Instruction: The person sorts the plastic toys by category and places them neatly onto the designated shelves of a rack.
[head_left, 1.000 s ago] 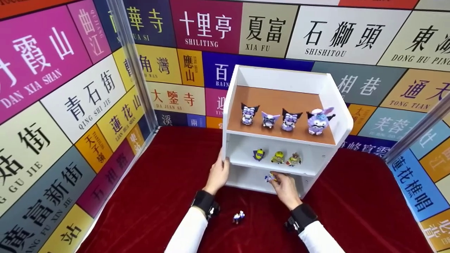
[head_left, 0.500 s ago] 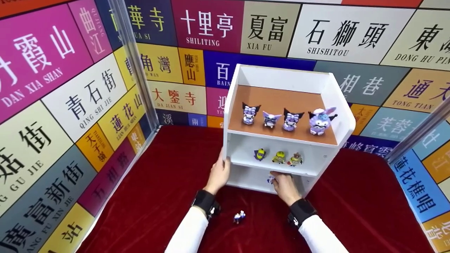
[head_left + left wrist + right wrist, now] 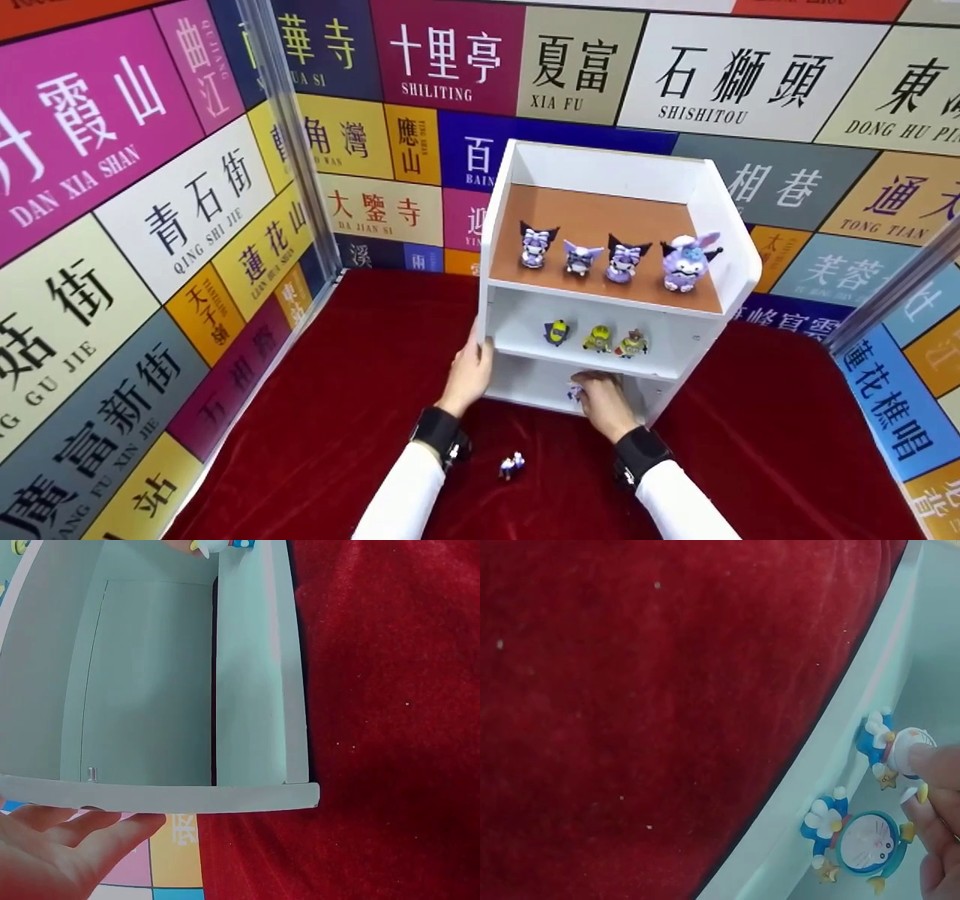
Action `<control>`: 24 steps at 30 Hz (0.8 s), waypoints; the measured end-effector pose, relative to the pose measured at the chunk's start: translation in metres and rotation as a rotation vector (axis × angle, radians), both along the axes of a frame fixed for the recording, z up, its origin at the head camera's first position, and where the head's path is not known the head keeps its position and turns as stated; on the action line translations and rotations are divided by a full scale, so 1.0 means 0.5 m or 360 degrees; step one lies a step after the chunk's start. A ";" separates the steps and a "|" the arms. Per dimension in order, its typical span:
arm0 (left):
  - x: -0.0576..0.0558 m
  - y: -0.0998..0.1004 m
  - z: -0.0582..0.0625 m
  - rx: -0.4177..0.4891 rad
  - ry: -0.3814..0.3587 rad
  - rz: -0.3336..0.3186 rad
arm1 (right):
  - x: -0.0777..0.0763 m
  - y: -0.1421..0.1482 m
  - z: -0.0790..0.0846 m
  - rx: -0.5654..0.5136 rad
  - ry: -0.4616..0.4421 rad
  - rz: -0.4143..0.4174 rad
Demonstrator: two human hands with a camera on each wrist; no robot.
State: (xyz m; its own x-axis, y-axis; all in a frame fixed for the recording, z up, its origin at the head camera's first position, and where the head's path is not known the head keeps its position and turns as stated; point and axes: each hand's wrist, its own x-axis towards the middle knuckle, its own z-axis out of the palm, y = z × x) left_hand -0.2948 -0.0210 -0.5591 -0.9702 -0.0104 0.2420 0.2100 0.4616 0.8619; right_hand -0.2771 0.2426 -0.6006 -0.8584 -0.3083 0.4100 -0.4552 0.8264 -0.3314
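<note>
My right hand [image 3: 607,401] is inside the bottom level of a small white shelf unit [image 3: 739,251]. Its thumb and fingers pinch the head of a blue-and-white Doraemon figurine [image 3: 909,751], which is at the front of that level. Beside it is a second Doraemon figurine [image 3: 868,844] with a teal ring round its face, close to my fingertips. At the unit's left side, my left hand [image 3: 469,373] rests against the outer panel. The left wrist view shows its fingers [image 3: 124,832] extended along the outside of the side panel [image 3: 165,799].
Several purple-and-black figurines [image 3: 619,259] line the brown top. On the middle level stand three yellow minion figurines [image 3: 598,338]. Small blue-and-white figures [image 3: 511,465] lie on the red cloth [image 3: 360,360] in front. Lettered walls [image 3: 442,60] enclose the back and sides.
My right hand, with the figurine in its fingers, has gone slightly deeper and lower into the bottom level. The left hand keeps its place on the side panel.
</note>
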 end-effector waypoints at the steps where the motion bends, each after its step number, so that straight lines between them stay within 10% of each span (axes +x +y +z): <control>1: 0.000 0.000 0.000 -0.0003 0.0000 0.0000 | 0.000 0.000 -0.001 0.0015 0.0012 0.0003; 24: 0.003 -0.002 -0.004 -0.0026 -0.0017 0.0012 | 0.001 -0.008 0.000 0.0010 -0.0002 -0.0008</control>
State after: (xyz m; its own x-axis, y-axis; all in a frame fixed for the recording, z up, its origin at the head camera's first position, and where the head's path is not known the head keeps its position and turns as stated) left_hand -0.2934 -0.0219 -0.5612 -0.9727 -0.0140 0.2315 0.1970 0.4771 0.8565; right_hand -0.2767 0.2389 -0.6006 -0.8605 -0.3066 0.4069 -0.4505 0.8308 -0.3267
